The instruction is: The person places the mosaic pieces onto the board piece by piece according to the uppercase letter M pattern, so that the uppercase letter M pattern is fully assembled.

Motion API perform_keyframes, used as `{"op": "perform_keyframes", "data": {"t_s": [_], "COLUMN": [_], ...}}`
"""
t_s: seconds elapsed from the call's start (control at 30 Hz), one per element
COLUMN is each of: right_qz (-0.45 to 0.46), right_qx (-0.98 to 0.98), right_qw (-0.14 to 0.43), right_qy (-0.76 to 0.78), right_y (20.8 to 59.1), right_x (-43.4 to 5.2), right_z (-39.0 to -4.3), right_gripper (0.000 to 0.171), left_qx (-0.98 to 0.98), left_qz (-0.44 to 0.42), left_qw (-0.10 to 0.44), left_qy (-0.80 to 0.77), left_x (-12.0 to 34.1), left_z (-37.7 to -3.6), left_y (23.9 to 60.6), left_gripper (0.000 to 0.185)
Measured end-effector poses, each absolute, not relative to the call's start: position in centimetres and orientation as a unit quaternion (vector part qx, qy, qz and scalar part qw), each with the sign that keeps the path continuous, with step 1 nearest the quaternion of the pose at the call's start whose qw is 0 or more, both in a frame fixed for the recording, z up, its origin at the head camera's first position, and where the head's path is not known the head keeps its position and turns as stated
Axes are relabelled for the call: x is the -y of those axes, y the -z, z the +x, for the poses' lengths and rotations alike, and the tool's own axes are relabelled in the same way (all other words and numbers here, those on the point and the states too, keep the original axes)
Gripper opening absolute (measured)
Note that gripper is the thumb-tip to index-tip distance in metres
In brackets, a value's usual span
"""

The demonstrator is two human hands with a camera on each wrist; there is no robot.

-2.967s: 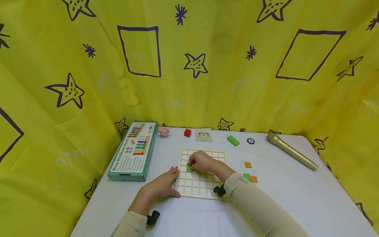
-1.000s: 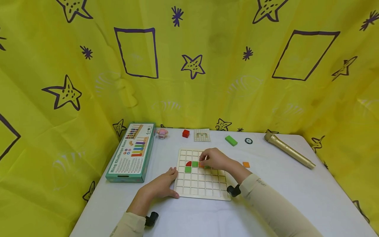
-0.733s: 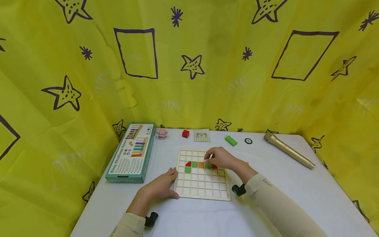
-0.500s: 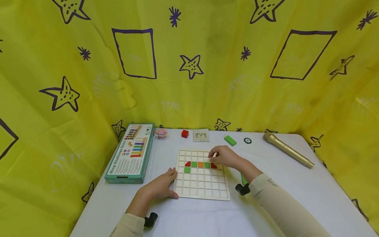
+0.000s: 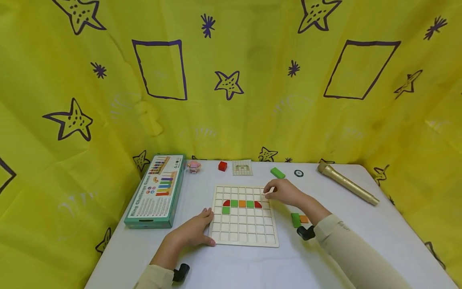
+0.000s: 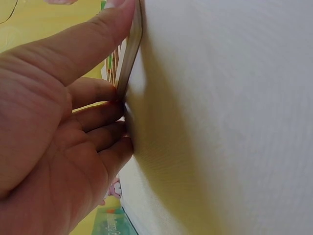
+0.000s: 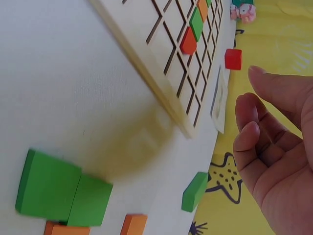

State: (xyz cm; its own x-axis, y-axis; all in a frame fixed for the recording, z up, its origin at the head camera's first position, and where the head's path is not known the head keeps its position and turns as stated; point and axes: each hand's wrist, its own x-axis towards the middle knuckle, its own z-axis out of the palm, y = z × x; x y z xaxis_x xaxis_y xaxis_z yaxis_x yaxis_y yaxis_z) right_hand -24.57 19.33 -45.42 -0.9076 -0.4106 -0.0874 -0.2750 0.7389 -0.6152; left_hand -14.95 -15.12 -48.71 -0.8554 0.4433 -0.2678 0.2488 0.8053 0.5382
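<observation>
A pale wooden grid board (image 5: pixel 242 230) lies in the middle of the table. My left hand (image 5: pixel 196 228) rests against its left edge, fingers stretched out, thumb at the near corner; the left wrist view has the thumb (image 6: pixel 73 54) on the board's side. Across the board runs a row of tiles: a red rounded tile (image 5: pixel 226 203), a green tile (image 5: pixel 234 203), an orange tile (image 5: pixel 242 203), another green tile (image 5: pixel 250 204) and a second red one (image 5: pixel 258 204). One green tile (image 5: pixel 225 210) sits below the left end. My right hand (image 5: pixel 286 192) hovers by the far right corner, fingers loosely bent, holding nothing (image 7: pixel 274 137).
Right of the board lie loose green tiles (image 5: pixel 296 220) and orange tiles (image 5: pixel 304 219). Along the back stand a pink figurine (image 5: pixel 193 166), red cube (image 5: pixel 222 165), pattern card (image 5: pixel 242 167), green block (image 5: pixel 277 173) and round disc (image 5: pixel 298 173). A game box (image 5: pixel 155 192) and gold microphone (image 5: pixel 348 184) flank them.
My right hand has moved from the board's left part, along the tile row, to the right and off it. The whole row now shows uncovered. My left hand stays at the edge.
</observation>
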Motion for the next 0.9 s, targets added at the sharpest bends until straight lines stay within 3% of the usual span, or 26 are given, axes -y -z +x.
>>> {"op": "perform_keyframes", "data": {"t_s": [0.9], "right_qz": [-0.124], "right_qx": [-0.930], "right_qw": [0.131], "right_qy": [0.321], "right_y": [46.3], "right_x": [-26.0], "right_z": [-23.9], "right_gripper": [0.019], "left_qx": [-0.928], "left_qz": [0.179], "left_qw": [0.202], "left_qy": [-0.256], "left_x": [15.1], "left_z": [-15.2], "left_y": [48.8], "left_gripper": [0.100]}}
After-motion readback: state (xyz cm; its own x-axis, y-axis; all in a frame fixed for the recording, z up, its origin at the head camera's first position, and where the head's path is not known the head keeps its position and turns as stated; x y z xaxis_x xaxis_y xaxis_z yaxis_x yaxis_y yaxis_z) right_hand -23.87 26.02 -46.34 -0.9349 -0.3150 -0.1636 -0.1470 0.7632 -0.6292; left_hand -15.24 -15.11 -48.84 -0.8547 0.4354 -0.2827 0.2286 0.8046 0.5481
